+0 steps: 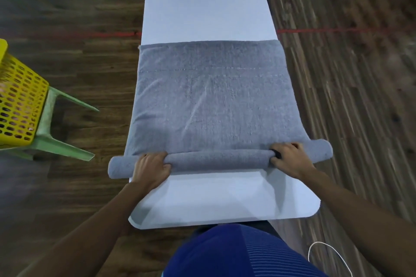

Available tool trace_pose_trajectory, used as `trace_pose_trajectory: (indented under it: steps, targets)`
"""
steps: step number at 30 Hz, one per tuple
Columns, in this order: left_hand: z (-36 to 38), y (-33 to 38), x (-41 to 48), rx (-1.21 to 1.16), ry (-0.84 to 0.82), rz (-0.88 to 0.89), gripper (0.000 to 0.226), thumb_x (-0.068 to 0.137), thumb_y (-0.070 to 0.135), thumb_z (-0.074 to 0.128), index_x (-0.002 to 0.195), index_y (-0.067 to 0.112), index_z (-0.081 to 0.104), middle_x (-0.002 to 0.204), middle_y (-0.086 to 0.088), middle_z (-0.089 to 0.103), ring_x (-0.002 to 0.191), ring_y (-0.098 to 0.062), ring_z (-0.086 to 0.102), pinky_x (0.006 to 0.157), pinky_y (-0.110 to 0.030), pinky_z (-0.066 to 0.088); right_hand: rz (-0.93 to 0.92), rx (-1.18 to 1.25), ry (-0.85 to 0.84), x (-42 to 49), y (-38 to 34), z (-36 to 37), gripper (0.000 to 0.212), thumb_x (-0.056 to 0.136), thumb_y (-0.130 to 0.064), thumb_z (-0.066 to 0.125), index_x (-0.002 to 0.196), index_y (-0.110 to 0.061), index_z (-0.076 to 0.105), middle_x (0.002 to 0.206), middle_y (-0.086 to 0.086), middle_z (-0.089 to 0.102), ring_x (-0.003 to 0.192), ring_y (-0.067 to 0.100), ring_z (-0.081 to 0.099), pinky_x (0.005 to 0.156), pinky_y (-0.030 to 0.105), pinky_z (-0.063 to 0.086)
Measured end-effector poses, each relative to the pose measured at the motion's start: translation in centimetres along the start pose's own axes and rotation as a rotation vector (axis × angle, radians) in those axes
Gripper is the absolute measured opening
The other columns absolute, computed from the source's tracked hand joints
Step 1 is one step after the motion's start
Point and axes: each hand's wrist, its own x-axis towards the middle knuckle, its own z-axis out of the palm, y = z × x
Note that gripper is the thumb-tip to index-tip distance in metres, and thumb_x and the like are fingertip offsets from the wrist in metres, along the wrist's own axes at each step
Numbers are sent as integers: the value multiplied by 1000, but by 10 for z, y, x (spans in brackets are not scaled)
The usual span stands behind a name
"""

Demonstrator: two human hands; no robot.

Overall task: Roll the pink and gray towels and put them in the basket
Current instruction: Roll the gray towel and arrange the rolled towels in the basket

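Note:
A gray towel lies spread across a narrow white table. Its near edge is wound into a tight roll that sticks out past both sides of the table. My left hand grips the roll near its left end, fingers curled over the top. My right hand grips it near the right end, thumb tucked under. A yellow perforated basket stands on a green plastic stool at the far left; something pinkish shows faintly through its holes.
The table runs away from me over a dark wooden floor with a red line across it. A white cable lies on the floor at the lower right. My blue-clad lap is right at the table's near edge.

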Motion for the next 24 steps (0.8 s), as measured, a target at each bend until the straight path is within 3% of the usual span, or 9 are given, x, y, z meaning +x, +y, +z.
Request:
trace_pose_trajectory:
  steps: [2,4,7,11,13,17,20,22,24]
  targets:
    - [1,-3,6,13,21,-60,33,82,39,44,103,19,60,94,-5,69,85,-26,63,84,-40,45,54,1,-3,3,0,0,26,84,-32,58,110,-26,59,109,0,66,108,24,56,97,39,28]
    - [5,-3,6,47,140,-35,32,82,25,54,112,14,58,104,-9,64,93,-30,59,86,-44,44,64,-9,195,1,-2,5,22,83,-28,61,104,-20,60,105,4,61,102,30,54,92,43,32]
    - [7,1,0,36,274,73,34,80,21,44,104,9,64,103,-9,64,93,-30,59,83,-44,46,25,-13,401,-7,-7,14,27,83,-30,43,96,-14,61,98,5,59,91,31,54,82,41,33]
    - [14,-10,-9,123,123,129,57,69,19,64,125,6,59,123,-12,62,114,-31,57,102,-49,43,-48,-57,243,-16,-4,29,51,76,-32,60,122,-13,56,122,6,59,115,26,53,107,43,30]
    - [13,-12,-10,157,80,120,63,66,14,73,127,6,58,125,-13,62,115,-32,57,104,-49,42,-56,-83,215,-17,-2,32,51,76,-33,62,123,-13,57,121,6,61,114,27,55,108,43,30]
    - [-1,-3,-3,121,91,75,29,73,27,60,97,14,68,92,-5,71,86,-26,65,86,-43,47,15,-67,128,-4,-9,9,44,75,-42,46,108,-19,64,102,2,69,100,25,61,98,39,32]
    - [-4,-6,1,42,98,27,31,78,33,48,94,14,66,86,-4,70,82,-27,63,82,-42,46,104,-6,-3,4,-6,0,44,77,-46,50,116,-25,55,110,3,64,110,25,55,104,41,28]
    - [0,-9,0,38,199,27,28,80,25,59,103,11,64,96,-8,67,89,-29,62,82,-44,46,129,4,100,4,-4,2,39,79,-37,59,115,-22,55,114,5,58,111,30,51,101,45,29]
    - [4,-9,-1,39,308,37,28,81,18,62,108,8,64,105,-10,64,95,-31,60,83,-46,46,67,-32,316,2,-8,7,28,81,-29,52,104,-15,60,105,7,57,99,34,53,90,45,35]
